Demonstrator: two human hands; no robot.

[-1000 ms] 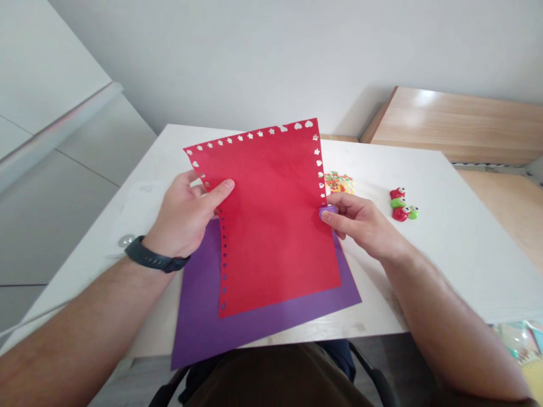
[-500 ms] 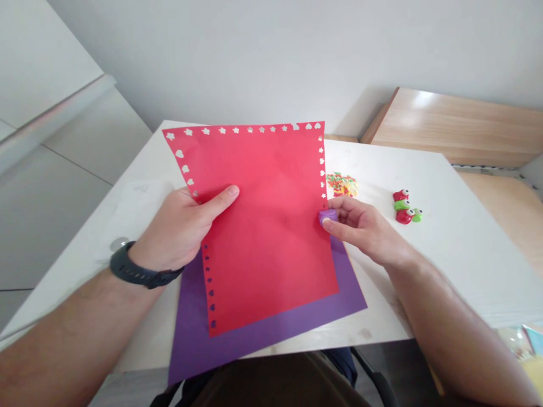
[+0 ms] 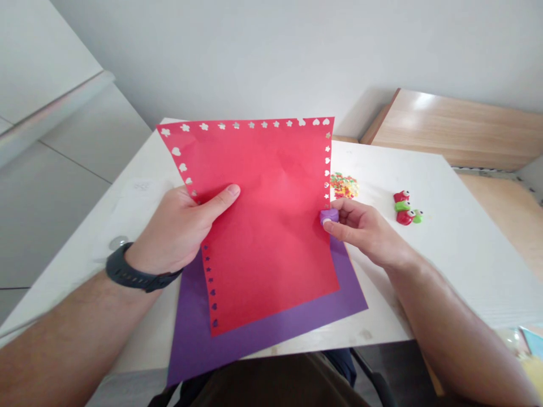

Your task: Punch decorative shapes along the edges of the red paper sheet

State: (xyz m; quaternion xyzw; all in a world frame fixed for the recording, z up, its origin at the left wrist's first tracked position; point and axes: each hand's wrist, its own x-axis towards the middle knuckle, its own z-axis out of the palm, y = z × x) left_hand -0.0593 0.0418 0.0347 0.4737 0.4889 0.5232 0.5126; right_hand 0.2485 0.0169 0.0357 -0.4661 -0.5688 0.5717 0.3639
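My left hand (image 3: 180, 229) grips the left side of a red paper sheet (image 3: 271, 226), thumb on top. The sheet's top and side edges carry a row of small punched stars, flowers and hearts. My right hand (image 3: 365, 232) pinches a small purple craft punch (image 3: 328, 216), which is clamped on the sheet's right edge. Under the raised red sheet lies a larger purple paper sheet (image 3: 263, 345), partly covered and set at a slant. A black watch (image 3: 136, 277) sits on my left wrist.
The white table (image 3: 441, 277) holds a small pile of colourful paper cut-outs (image 3: 344, 186) and red-and-green frog-shaped trinkets (image 3: 405, 208) to the right of the sheets. A wooden surface (image 3: 449, 127) lies beyond the table, and a white wall rises behind.
The red sheet has swung clockwise, leaving its top edge nearly level. My left hand has shifted slightly left and down. The punch remains on the right edge.
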